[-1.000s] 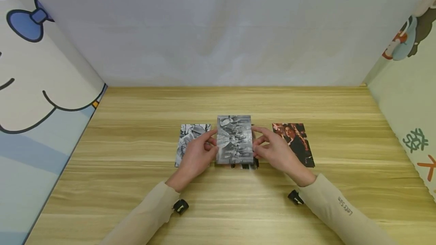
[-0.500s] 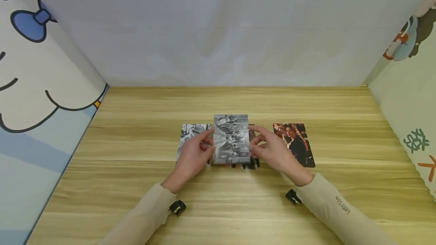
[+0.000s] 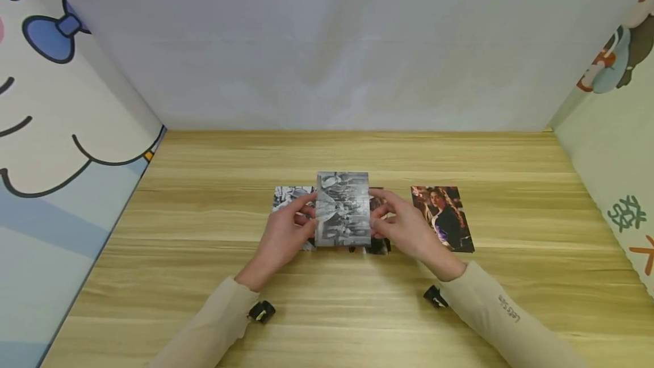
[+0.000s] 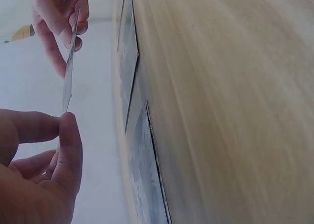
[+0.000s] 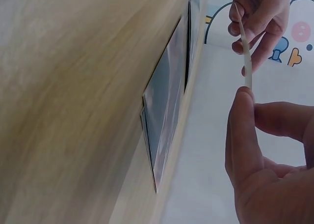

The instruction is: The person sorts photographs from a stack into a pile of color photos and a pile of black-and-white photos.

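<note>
While pinched at both side edges, black-and-white photo (image 3: pixel 343 208) hovers clear of wooden table (image 3: pixel 204 277), shifted a little leftward against a second ago and now overlapping more of grey photo (image 3: pixel 287 197) lying flat at left. Left hand (image 3: pixel 284 233) clamped on left edge, thumb and fingers closed on the paper; wrist views confirm thin sheet held edge-on between fingertips. Beneath, partly covered, dark photo (image 3: pixel 379 243) flat on the wood, more of it showing than before. Right hand (image 3: pixel 405 227) clamped likewise on right edge, also moved left. Further right, colour portrait photo (image 3: pixel 442 217) flat, well apart from that hand, unmoved.
</note>
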